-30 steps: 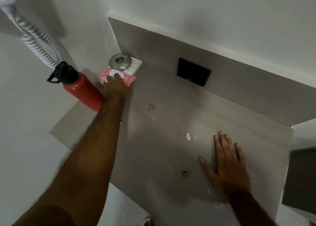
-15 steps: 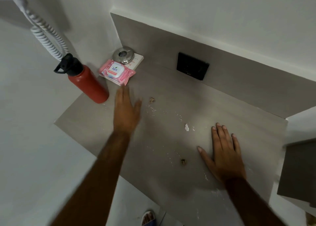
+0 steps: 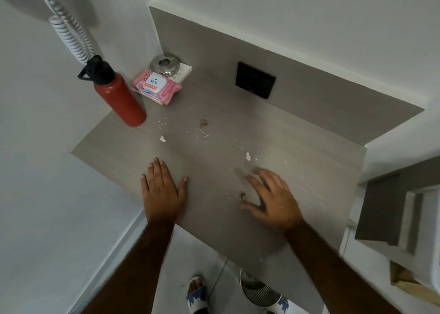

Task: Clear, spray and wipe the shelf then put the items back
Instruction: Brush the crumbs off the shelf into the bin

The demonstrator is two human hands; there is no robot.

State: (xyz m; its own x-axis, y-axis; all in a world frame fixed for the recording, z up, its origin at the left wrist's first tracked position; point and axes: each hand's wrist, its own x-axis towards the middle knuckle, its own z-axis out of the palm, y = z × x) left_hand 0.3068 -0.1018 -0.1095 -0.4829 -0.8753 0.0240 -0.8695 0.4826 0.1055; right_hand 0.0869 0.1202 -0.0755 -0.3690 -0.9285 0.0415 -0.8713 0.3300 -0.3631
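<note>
Shelf (image 3: 297, 147) under both empty hands, bottle (image 3: 119, 97) well beyond

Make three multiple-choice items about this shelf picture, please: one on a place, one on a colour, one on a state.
1. Where does the pink pack of wet wipes lie?
A. on a white book in the corner
B. on the floor
C. in the right hand

2. What colour is the body of the tall metal water bottle?
A. blue
B. red
C. green

3. What do the left hand and the right hand hold?
A. a cloth
B. a spray can
C. nothing

Key: 1 A, the pack rests on the white book beside a round silver dish. 2 B, red with a black cap. 3 C, both are open over the grey shelf.
</note>
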